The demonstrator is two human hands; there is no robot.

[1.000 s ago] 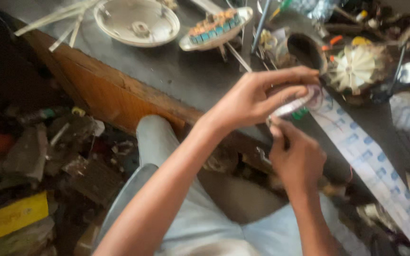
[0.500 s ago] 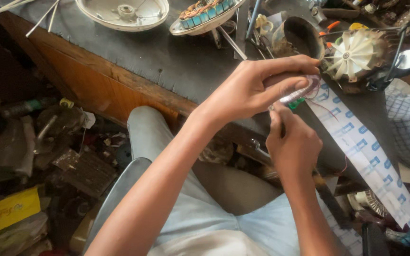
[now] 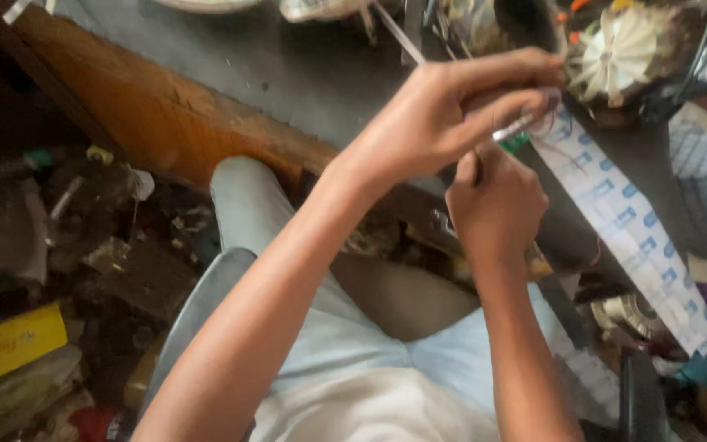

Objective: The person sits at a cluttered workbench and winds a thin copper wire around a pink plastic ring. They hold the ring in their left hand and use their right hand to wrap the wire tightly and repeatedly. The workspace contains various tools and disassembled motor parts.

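My left hand [image 3: 443, 115] reaches over the workbench edge and pinches a small flat roll [image 3: 525, 123] from which a long white strip with blue printed squares [image 3: 632, 229] hangs down to the right. Just below it, my right hand [image 3: 497, 200] is closed with the thumb up against the roll; whatever it grips is hidden by the fingers. Both hands touch at the roll, above my lap in light trousers.
A dark workbench top [image 3: 288, 65] with a worn wooden front edge [image 3: 149, 115] runs across the top. A white fan impeller [image 3: 615, 53] sits at the back right beside wires and tools. Clutter, scrap and a yellow box [image 3: 10, 344] cover the floor at left.
The view has tilted down and closed in on the hands; the dishes at the bench's back have slid out of frame. Both hands stay together at the roll.
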